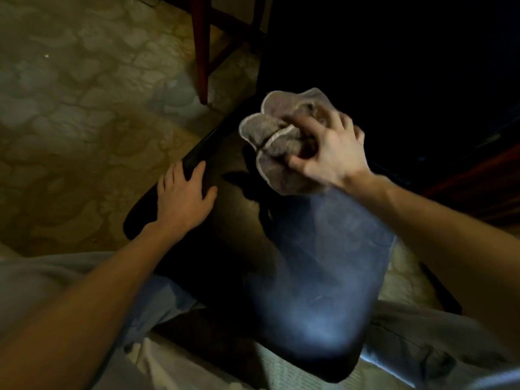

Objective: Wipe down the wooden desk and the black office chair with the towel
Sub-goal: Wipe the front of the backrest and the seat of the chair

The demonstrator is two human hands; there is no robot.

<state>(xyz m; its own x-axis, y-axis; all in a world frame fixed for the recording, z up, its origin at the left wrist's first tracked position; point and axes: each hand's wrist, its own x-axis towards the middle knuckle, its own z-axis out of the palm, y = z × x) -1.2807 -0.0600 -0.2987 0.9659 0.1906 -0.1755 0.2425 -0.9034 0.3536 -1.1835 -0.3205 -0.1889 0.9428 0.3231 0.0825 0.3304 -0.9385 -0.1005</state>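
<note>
The black office chair (295,263) fills the middle of the view, seen from above, its back sloping toward me. My right hand (329,153) grips a bunched grey towel (278,136) with a pale hem, held at the upper part of the chair. My left hand (183,198) rests with spread fingers on the chair's black armrest (168,192) at the left. Only a reddish wooden leg (203,52) of the desk shows at the top; the desk top is out of view.
Pale patterned floor (78,108) lies to the left. The space at the upper right is dark, with a reddish wooden edge (478,175) at the right. My light trousers (422,339) show at the bottom on both sides of the chair.
</note>
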